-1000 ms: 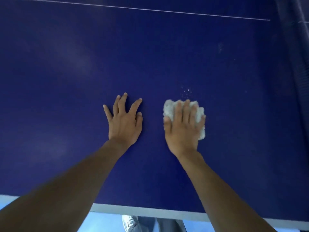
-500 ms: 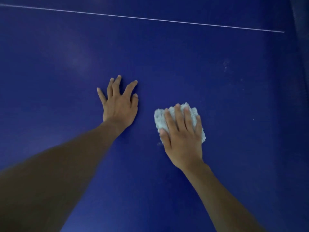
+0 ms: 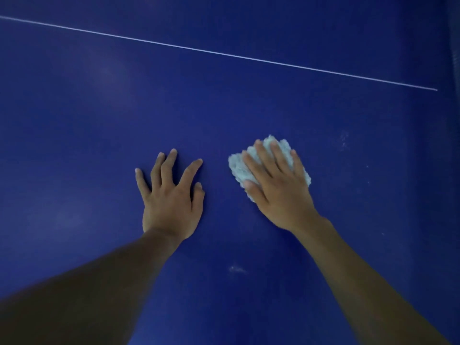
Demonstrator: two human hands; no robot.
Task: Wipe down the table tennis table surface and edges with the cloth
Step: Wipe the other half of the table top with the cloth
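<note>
1. Filling the whole view, the blue table tennis table (image 3: 74, 120) is being seen from above. It is being crossed by a thin white line (image 3: 224, 54) that is running from the upper left down toward the right.
2. On the near side of the white line, below its left-of-middle stretch, the left hand (image 3: 171, 200) is being laid palm-down on the bare blue surface. Its fingers are being held straight and fanned apart, and nothing is being held by it.
3. Much farther from the white line, a small pale smudge (image 3: 237, 269) is being shown on the surface between the two forearms.
4. Below the middle of the white line and well apart from it, the crumpled white cloth (image 3: 236, 168) is being pressed against the table.
5. The right hand (image 3: 278, 192) is being laid on top of the cloth, so that most of it is being covered. The fingers are being stretched nearly straight and slightly spread across it. The thumb is being rested along the edge farthest from the white line, and the cloth is being pressed rather than pinched.
6. Below the right stretch of the white line, faint whitish specks (image 3: 344, 139) are being shown on the blue.
7. Past the right end of the white line, a darker strip (image 3: 456, 70) is being cut off by the frame's edge. What it is cannot be told.
</note>
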